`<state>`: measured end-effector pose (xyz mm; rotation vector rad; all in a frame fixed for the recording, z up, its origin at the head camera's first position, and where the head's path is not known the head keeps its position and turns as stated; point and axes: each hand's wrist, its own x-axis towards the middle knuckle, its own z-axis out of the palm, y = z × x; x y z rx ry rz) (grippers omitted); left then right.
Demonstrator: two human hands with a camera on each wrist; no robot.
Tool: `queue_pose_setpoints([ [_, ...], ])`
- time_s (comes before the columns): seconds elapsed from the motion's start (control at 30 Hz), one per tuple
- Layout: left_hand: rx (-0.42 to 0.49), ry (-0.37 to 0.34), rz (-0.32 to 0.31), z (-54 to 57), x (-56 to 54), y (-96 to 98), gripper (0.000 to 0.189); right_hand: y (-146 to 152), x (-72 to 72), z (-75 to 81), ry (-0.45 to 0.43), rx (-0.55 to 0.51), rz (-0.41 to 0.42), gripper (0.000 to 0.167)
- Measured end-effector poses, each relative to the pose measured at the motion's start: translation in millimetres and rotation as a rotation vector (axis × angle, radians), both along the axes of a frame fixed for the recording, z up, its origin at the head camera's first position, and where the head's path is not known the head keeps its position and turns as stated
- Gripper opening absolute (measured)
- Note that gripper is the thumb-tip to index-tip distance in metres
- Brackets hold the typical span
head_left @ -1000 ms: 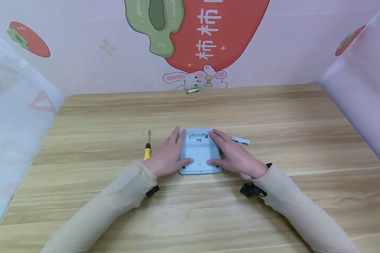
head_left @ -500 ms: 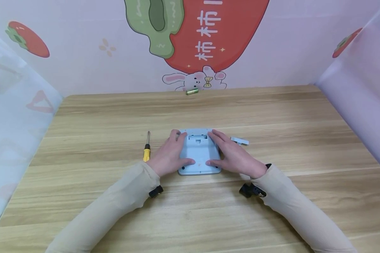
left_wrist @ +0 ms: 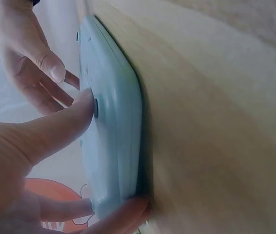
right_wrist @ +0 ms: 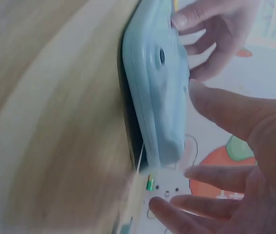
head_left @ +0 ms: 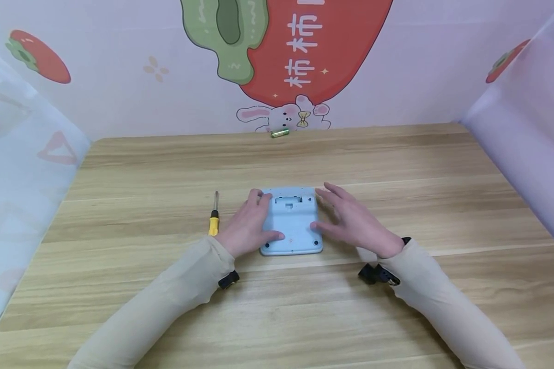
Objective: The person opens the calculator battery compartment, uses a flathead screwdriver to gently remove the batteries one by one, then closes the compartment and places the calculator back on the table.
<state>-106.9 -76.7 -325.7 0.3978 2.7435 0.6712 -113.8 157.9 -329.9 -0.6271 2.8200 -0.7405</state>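
Note:
A light blue calculator lies back side up on the table, its battery compartment uncovered near the far edge. My left hand holds its left side, the thumb on the back and the fingers at the far left corner and edge. In the left wrist view, the left thumb sits right beside a dark round foot. My right hand is spread at the calculator's right side, thumb over its edge. The right wrist view shows the right fingers apart from the casing.
Left of the left hand lies a yellow and black screwdriver, its tip pointing away. A green battery rests at the table's back edge, against the printed backdrop. Fabric walls flank the wooden table.
My right hand has moved off the calculator's back to the right, baring its far right corner. The small blue cover there is now hidden behind it. The left fingers have bent slightly.

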Motion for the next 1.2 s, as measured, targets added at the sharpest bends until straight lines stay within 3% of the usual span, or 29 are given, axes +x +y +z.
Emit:
queue_pose_setpoints([
  [0.37,0.011,0.002,-0.001,0.1,0.8,0.3,0.086,18,-0.9,1.5,0.118,0.061,-0.009,0.047],
  [1.2,0.014,0.027,-0.006,-0.7,1.3,-0.5,0.086,27,-4.6,1.8,0.093,0.164,-0.118,0.028],
])
